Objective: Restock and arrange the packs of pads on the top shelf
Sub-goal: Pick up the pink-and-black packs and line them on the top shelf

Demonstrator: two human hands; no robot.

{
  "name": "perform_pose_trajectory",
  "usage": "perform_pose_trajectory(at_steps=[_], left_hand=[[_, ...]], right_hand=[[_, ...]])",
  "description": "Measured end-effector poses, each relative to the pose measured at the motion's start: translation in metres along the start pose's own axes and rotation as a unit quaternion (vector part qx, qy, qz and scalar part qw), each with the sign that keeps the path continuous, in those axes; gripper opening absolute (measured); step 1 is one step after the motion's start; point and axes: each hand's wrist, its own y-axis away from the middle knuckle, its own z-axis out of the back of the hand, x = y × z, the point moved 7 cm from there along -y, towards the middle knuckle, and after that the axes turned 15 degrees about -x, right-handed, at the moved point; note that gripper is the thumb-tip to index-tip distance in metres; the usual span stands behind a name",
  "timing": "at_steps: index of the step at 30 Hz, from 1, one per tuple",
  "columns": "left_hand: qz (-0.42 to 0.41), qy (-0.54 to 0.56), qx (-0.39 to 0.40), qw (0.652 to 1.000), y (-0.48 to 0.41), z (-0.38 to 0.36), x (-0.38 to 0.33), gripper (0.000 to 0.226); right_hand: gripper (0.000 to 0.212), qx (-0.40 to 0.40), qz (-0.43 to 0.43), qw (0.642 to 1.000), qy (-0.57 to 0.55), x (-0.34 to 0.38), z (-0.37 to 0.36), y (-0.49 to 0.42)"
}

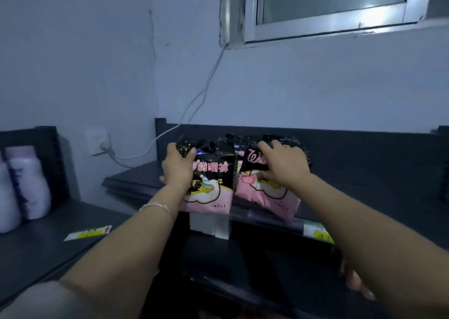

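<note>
Bare forearms, the left one emerging from a pale sleeve (36, 301), are extended up to the top shelf (131, 177). Two packs of pads are stood upright, side by side and touching, at the front edge of the shelf. The left pack (213, 187) is gripped at its upper left corner by the left hand (178, 165), with the fingers curled over the top and the thumb pressed on the front face. The right pack (264, 193) is held by the right hand (283, 165), with the fingers curled over its top edge and the thumb laid against the front. Rear packs (243, 140) are partly seen behind, toward the back of the shelf.

Caution: the lower ends of both front packs appear to overhang the front edge of the shelf. If they are released before being pushed back, a forward tip and fall are judged likely. The packs look soft, so slumping is to be expected unless they are leaned against the row behind. A cable (194, 104) is laid across the left end of the shelf and could be snagged if the left pack is slid that way.
</note>
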Motion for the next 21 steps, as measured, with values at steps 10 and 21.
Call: perform_pose_trajectory(at_steps=[10, 21], left_hand=[[-0.011, 0.018, 0.001, 1.0, -0.051, -0.074, 0.004, 0.024], [0.029, -0.007, 0.116, 0.993, -0.074, -0.156, 0.07, 0.031]], right_hand=[[0.076, 0.026, 0.006, 1.0, 0.001, -0.023, -0.066, -0.051], [0.07, 0.153, -0.068, 0.986, -0.027, -0.016, -0.141, -0.052]])
